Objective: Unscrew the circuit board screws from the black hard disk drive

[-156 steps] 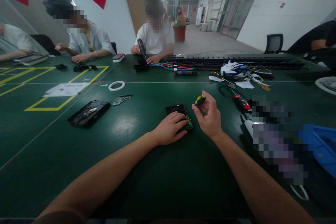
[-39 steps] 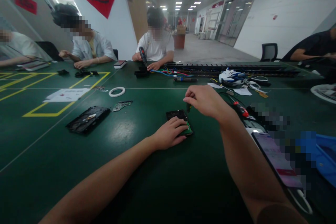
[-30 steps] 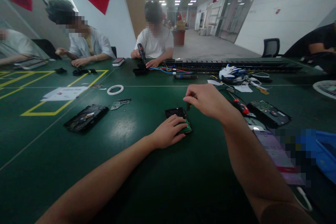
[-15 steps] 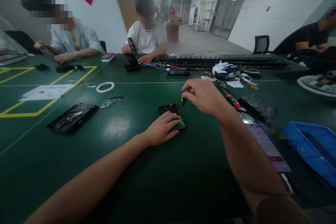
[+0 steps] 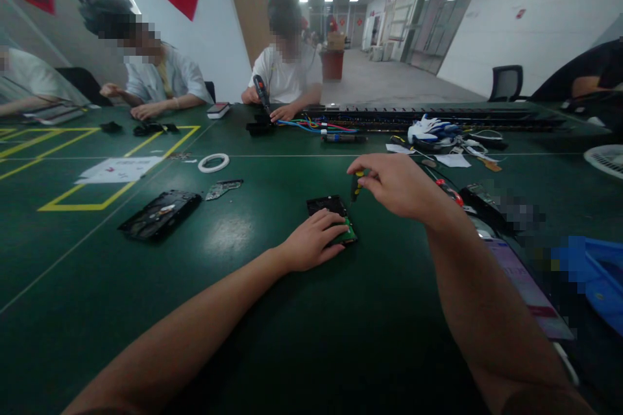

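A small black device [image 5: 325, 203] with a green circuit board [image 5: 351, 231] lies on the dark green table [image 5: 272, 337]. My left hand [image 5: 318, 240] rests flat over its lower part, fingers spread across the board. Just up and to the right, my right hand [image 5: 389, 183] pinches a small yellow-and-black screwdriver [image 5: 357, 187], which points down near the device's right edge. Whether its tip touches anything cannot be made out.
Left of my hands lie a black casing [image 5: 161, 213], a circuit board piece [image 5: 224, 189] and a white ring [image 5: 213, 163]. At right are a phone [image 5: 528, 288], a blue basket [image 5: 601, 279] and gloves [image 5: 433, 131]. Across the table, a person [image 5: 287, 71] holds a power screwdriver [image 5: 261, 92].
The view has turned left, so the scene sits further right. The screwdriver in my right hand has come up slightly away from the device. My left hand stays on the device.
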Demonstrator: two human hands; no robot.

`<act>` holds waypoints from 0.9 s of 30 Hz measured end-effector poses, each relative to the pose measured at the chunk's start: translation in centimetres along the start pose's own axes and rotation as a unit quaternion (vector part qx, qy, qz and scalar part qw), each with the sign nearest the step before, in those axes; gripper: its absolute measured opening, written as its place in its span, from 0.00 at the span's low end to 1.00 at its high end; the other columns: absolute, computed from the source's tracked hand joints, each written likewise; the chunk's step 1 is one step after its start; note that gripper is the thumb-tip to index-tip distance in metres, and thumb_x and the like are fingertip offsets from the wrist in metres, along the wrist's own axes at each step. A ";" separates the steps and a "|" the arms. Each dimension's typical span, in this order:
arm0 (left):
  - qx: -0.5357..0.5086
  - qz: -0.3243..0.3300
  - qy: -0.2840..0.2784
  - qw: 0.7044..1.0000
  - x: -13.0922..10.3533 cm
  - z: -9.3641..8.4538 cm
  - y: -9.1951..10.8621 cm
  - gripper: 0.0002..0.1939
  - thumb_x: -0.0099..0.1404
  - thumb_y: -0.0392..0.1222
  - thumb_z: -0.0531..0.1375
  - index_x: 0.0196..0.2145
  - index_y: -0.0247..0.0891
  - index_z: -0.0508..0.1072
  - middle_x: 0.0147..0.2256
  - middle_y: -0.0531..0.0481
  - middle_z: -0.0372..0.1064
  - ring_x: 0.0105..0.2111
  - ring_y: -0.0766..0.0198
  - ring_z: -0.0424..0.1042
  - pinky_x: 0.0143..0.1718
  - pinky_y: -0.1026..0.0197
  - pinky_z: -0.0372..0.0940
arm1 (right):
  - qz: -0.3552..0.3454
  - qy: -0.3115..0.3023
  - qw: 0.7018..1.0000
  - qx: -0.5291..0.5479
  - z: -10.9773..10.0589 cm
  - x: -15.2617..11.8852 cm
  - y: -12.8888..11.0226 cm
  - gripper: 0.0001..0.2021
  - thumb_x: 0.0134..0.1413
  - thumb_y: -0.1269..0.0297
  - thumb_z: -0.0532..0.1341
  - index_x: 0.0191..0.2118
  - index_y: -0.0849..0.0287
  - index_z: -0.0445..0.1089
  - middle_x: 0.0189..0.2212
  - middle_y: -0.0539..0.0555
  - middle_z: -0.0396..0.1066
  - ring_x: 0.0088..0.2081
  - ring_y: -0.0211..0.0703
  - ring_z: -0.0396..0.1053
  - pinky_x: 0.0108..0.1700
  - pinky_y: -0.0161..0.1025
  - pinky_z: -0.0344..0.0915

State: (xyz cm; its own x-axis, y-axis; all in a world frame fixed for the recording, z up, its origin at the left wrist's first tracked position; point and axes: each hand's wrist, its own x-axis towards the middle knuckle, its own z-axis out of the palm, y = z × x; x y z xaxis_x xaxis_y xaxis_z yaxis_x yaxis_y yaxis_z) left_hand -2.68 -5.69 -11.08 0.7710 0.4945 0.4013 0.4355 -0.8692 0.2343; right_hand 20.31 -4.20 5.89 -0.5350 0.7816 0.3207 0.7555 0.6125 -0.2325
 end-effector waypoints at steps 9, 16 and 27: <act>-0.006 0.003 0.007 1.000 0.0 0.0 0.0 0.23 0.76 0.51 0.57 0.63 0.38 0.68 0.61 0.37 0.66 0.64 0.47 0.65 0.68 0.37 0.59 | 0.078 -0.010 0.992 -0.098 -0.5 -0.3 -0.9 0.07 0.63 0.58 0.67 0.38 0.56 0.77 0.34 0.54 0.80 0.36 0.48 0.74 0.37 0.41 0.60; -0.015 -0.003 0.005 1.000 0.0 -0.2 0.1 0.23 0.76 0.50 0.58 0.63 0.39 0.68 0.61 0.38 0.66 0.64 0.47 0.66 0.69 0.36 0.58 | 0.122 -0.013 0.980 -0.154 -0.4 -0.4 -1.4 0.16 0.66 0.48 0.63 0.35 0.55 0.75 0.30 0.55 0.77 0.32 0.48 0.71 0.31 0.41 0.53; -0.021 -0.004 0.007 1.000 0.1 -0.2 -0.1 0.23 0.75 0.52 0.58 0.62 0.39 0.69 0.60 0.38 0.67 0.62 0.47 0.66 0.65 0.39 0.63 | 0.019 -0.017 0.996 -0.082 0.5 0.1 -0.2 0.11 0.64 0.72 0.60 0.47 0.60 0.80 0.49 0.61 0.81 0.52 0.56 0.76 0.53 0.47 0.66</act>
State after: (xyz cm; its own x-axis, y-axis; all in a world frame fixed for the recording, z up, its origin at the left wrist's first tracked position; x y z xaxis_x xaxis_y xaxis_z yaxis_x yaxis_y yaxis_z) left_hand -2.72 -5.55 -10.88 0.7610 0.5016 0.4115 0.4214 -0.8644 0.2745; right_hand 19.96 -4.18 5.52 -0.5152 0.8093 0.2822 0.8255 0.5571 -0.0905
